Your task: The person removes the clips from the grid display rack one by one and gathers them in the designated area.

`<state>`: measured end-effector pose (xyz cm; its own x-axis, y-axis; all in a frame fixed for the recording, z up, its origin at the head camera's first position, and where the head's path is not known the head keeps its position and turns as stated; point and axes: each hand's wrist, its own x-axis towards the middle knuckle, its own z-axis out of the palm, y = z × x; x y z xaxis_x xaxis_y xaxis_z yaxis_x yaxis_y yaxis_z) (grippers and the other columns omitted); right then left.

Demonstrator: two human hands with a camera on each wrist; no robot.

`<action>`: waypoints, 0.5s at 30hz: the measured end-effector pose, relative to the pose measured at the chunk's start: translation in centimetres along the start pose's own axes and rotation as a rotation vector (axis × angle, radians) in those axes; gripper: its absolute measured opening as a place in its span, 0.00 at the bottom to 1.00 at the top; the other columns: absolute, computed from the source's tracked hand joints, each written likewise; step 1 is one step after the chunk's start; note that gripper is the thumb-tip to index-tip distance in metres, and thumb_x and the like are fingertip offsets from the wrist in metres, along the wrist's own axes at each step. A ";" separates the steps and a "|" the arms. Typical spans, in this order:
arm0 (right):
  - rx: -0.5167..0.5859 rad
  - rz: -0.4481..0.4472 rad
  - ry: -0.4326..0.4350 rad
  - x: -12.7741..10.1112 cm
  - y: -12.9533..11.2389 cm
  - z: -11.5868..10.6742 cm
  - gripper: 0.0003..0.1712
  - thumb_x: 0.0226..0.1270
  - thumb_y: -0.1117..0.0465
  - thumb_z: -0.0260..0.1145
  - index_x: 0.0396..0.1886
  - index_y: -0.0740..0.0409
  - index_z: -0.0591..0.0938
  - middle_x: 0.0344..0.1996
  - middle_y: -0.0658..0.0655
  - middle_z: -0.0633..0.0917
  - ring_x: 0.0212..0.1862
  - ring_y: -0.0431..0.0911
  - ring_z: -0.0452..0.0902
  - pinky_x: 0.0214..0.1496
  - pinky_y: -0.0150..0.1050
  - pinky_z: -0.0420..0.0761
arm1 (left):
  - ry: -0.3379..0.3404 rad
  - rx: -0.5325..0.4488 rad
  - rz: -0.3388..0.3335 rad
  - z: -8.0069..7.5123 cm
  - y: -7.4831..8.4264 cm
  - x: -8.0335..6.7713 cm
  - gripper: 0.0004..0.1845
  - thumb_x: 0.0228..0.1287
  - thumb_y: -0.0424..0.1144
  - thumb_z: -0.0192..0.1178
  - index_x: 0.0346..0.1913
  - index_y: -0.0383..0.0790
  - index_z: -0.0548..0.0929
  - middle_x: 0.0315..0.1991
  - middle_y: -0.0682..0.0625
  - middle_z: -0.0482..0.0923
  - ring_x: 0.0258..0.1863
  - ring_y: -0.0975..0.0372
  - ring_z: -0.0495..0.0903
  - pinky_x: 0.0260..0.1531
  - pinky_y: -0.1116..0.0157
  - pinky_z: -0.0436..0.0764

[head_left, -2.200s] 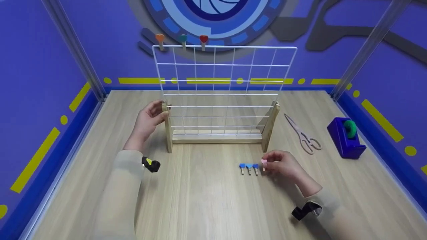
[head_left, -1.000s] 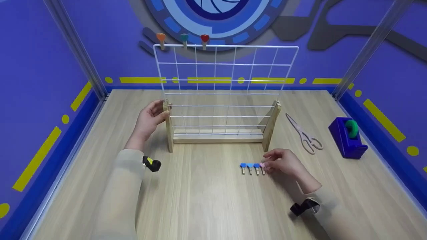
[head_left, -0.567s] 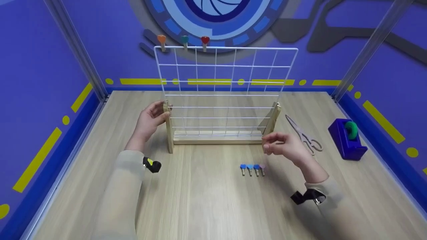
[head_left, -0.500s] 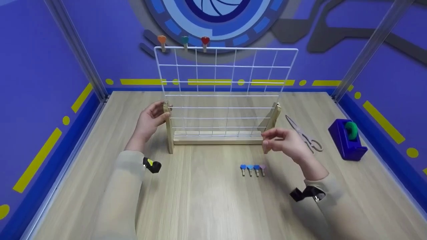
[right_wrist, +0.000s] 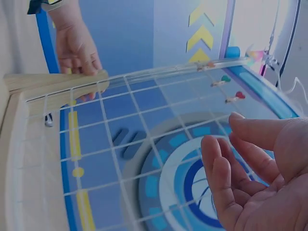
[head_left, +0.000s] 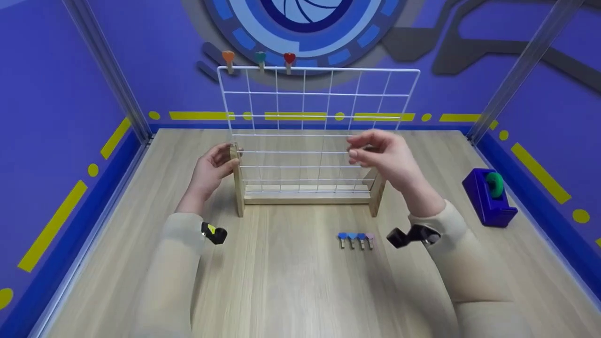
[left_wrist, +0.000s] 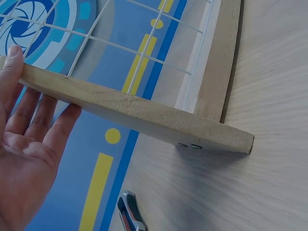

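A white wire grid (head_left: 304,94) stands upright in a wooden base (head_left: 307,199). My left hand (head_left: 206,176) grips the base's left wooden post (head_left: 238,195), thumb on one side and fingers on the other. My right hand (head_left: 392,157) is raised before the grid's right part, fingers loosely bent; the right wrist view shows nothing between thumb and fingers. Heart clothespins in orange (head_left: 228,58), green (head_left: 261,58) and red (head_left: 289,58) are clipped along the top wire. On the table, blue (head_left: 342,238), light blue (head_left: 352,238), darker blue (head_left: 361,238) and pink (head_left: 370,238) clothespins lie in a row.
A blue tape dispenser (head_left: 488,197) with a green roll stands at the right. The right arm hides the scissors. A small tool with dark and red parts (left_wrist: 130,211) lies beyond the left post. Printed panels (head_left: 108,70) enclose the table.
My right hand set the pink clothespin beside the blue ones and let go. It then rose and moved forward to the grid, covering the scissors. My left hand has stayed on the post.
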<state>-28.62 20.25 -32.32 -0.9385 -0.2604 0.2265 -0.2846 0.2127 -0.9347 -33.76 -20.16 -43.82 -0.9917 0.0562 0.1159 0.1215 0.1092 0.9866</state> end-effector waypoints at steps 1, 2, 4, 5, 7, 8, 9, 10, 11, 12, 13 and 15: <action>0.004 -0.018 0.006 0.4 -0.5 0.2 0.15 0.67 0.67 0.72 0.52 0.64 0.85 0.37 0.45 0.90 0.35 0.38 0.88 0.38 0.31 0.87 | 0.003 0.002 0.000 0.0 0.0 0.0 0.29 0.74 0.35 0.63 0.74 0.42 0.70 0.70 0.42 0.76 0.64 0.62 0.78 0.55 0.74 0.83; 0.009 -0.033 0.012 0.8 -1.1 0.4 0.15 0.67 0.67 0.72 0.52 0.64 0.85 0.37 0.45 0.90 0.35 0.38 0.88 0.38 0.31 0.87 | 0.003 0.007 0.000 0.0 0.0 -0.1 0.28 0.74 0.36 0.63 0.74 0.42 0.70 0.70 0.42 0.76 0.64 0.62 0.78 0.55 0.73 0.83; 0.019 -0.066 0.022 1.5 -2.2 0.8 0.15 0.67 0.66 0.73 0.52 0.62 0.86 0.38 0.46 0.90 0.36 0.39 0.88 0.39 0.31 0.87 | 0.005 0.011 0.001 0.0 0.0 -0.1 0.28 0.74 0.36 0.63 0.73 0.43 0.70 0.70 0.43 0.77 0.64 0.62 0.78 0.55 0.73 0.83; 0.022 -0.083 0.030 1.8 -2.8 1.0 0.15 0.66 0.65 0.74 0.52 0.61 0.86 0.39 0.47 0.90 0.37 0.40 0.88 0.39 0.31 0.87 | 0.005 0.012 0.001 0.0 0.0 -0.1 0.28 0.74 0.36 0.63 0.73 0.43 0.71 0.70 0.43 0.77 0.64 0.62 0.78 0.55 0.73 0.83; 0.038 -0.114 0.048 2.5 -4.0 1.4 0.14 0.66 0.64 0.74 0.51 0.58 0.87 0.40 0.48 0.90 0.39 0.41 0.88 0.40 0.32 0.87 | 0.006 0.012 0.001 0.1 0.0 -0.2 0.27 0.74 0.36 0.63 0.73 0.43 0.71 0.70 0.43 0.77 0.64 0.62 0.79 0.56 0.72 0.83; 0.053 -0.127 0.055 2.8 -4.6 1.6 0.14 0.66 0.64 0.75 0.51 0.58 0.87 0.41 0.49 0.90 0.39 0.42 0.88 0.40 0.32 0.87 | 0.006 0.012 0.000 0.1 0.0 -0.2 0.27 0.74 0.36 0.63 0.72 0.43 0.71 0.70 0.43 0.77 0.64 0.62 0.79 0.56 0.72 0.83; 0.071 -0.142 0.064 3.1 -5.2 1.8 0.14 0.65 0.64 0.75 0.51 0.58 0.87 0.42 0.50 0.90 0.40 0.43 0.88 0.40 0.32 0.87 | 0.006 0.010 0.000 0.1 0.1 -0.2 0.27 0.74 0.36 0.63 0.72 0.43 0.71 0.70 0.43 0.77 0.64 0.62 0.79 0.56 0.72 0.83; 0.098 -0.151 0.070 3.4 -5.8 2.0 0.14 0.65 0.65 0.75 0.50 0.58 0.87 0.42 0.51 0.91 0.40 0.43 0.88 0.40 0.32 0.88 | 0.007 0.008 0.000 0.1 0.1 -0.2 0.27 0.74 0.36 0.63 0.72 0.43 0.72 0.70 0.44 0.77 0.64 0.62 0.79 0.57 0.71 0.83; 0.115 -0.164 0.079 3.8 -6.4 2.2 0.14 0.64 0.65 0.75 0.50 0.58 0.87 0.42 0.52 0.90 0.40 0.43 0.88 0.40 0.32 0.87 | 0.007 0.008 0.000 0.1 0.1 -0.2 0.27 0.73 0.36 0.63 0.72 0.43 0.72 0.70 0.44 0.77 0.64 0.62 0.79 0.57 0.71 0.83; 0.140 -0.173 0.087 4.2 -7.0 2.4 0.14 0.64 0.66 0.76 0.50 0.58 0.87 0.43 0.52 0.90 0.40 0.43 0.87 0.40 0.32 0.87 | 0.008 0.008 -0.001 0.1 0.1 -0.2 0.27 0.73 0.36 0.63 0.72 0.44 0.72 0.69 0.44 0.77 0.64 0.62 0.79 0.57 0.71 0.83; 0.157 -0.183 0.093 4.6 -7.5 2.5 0.14 0.64 0.67 0.75 0.50 0.58 0.87 0.43 0.53 0.90 0.41 0.43 0.87 0.41 0.32 0.87 | 0.006 0.012 0.001 0.1 0.1 -0.2 0.27 0.73 0.36 0.63 0.72 0.43 0.72 0.70 0.44 0.77 0.64 0.62 0.78 0.57 0.72 0.83; 0.193 -0.203 0.106 5.5 -8.5 2.9 0.15 0.63 0.68 0.75 0.50 0.59 0.87 0.43 0.53 0.90 0.42 0.44 0.86 0.42 0.32 0.87 | 0.004 0.010 0.003 0.0 0.1 -0.2 0.27 0.73 0.36 0.63 0.72 0.43 0.71 0.70 0.44 0.77 0.64 0.62 0.78 0.57 0.72 0.83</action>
<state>-30.78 14.31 -23.87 -0.8842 -0.1776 0.4320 -0.4358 -0.0189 -0.8999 -33.60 -20.12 -43.78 -0.9914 0.0525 0.1195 0.1250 0.1186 0.9850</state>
